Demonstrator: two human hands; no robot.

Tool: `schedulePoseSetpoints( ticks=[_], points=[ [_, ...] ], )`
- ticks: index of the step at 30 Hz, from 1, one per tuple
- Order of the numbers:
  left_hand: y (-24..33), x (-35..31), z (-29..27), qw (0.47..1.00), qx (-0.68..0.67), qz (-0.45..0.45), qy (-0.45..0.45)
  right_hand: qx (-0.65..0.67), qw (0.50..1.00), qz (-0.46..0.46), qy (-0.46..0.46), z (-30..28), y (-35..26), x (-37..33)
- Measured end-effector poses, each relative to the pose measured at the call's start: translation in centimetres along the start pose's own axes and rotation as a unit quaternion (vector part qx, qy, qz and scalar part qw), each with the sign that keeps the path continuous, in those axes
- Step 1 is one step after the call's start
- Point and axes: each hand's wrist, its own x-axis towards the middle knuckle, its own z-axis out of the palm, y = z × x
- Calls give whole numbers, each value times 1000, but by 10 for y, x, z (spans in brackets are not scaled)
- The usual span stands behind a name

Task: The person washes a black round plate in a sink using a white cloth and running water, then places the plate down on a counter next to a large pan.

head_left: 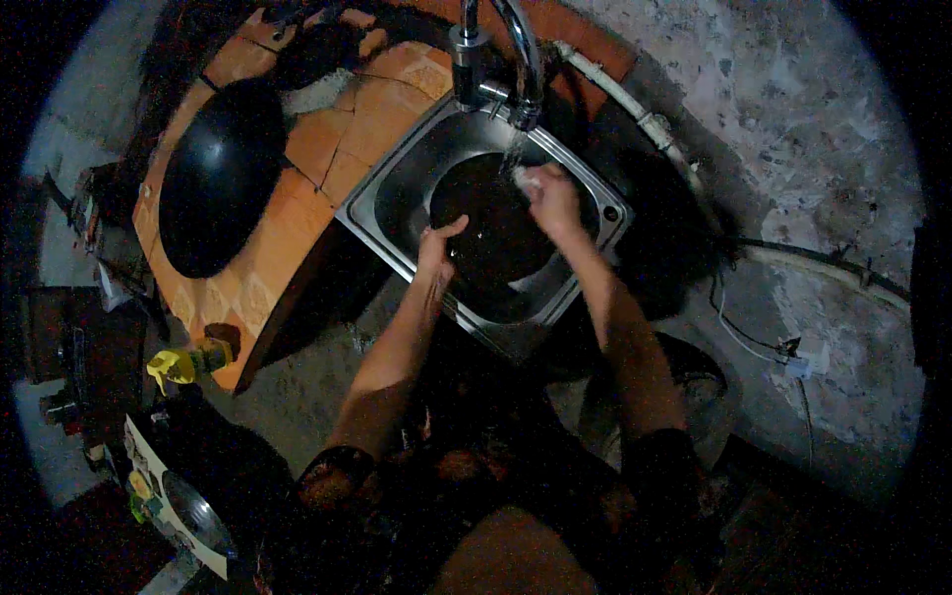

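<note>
A dark round pan [493, 223] rests inside a steel sink [382, 245], tilted or flat I cannot tell. My left hand [439, 252] grips the pan's left edge, its thumb lying over the rim. At the far right of the pan my right hand [552, 201] is closed around a small whitish thing [526, 179]; whether it is a pad or foam is unclear. Water [513, 155] runs from the chrome faucet [529, 84] into the sink beside the right hand's fingers.
Left of the sink, a large black round wok or lid [223, 178] lies on the orange tiled counter [327, 149]. A yellow-topped bottle [186, 364] is at the counter's near corner. Pipes [645, 124] run along the rough wall. A pale panel [169, 486] is at lower left.
</note>
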Motion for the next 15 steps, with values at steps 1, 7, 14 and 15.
schedulePoseSetpoints(
  ticks=[1,7,14,15],
  points=[
    [-6,2,-5,1000,-28,5,-10,22,999,-25,2,8,-8,-11],
    [-22,-15,5,992,-118,26,-26,15,997,-79,17,-8,12,-14],
    [-23,-10,3,989,-136,52,-39,-7,987,-154,-53,-3,-24,-27],
    [-22,-9,3,989,-128,58,-38,-43,981,-187,-27,-5,-19,-22]
  ],
)
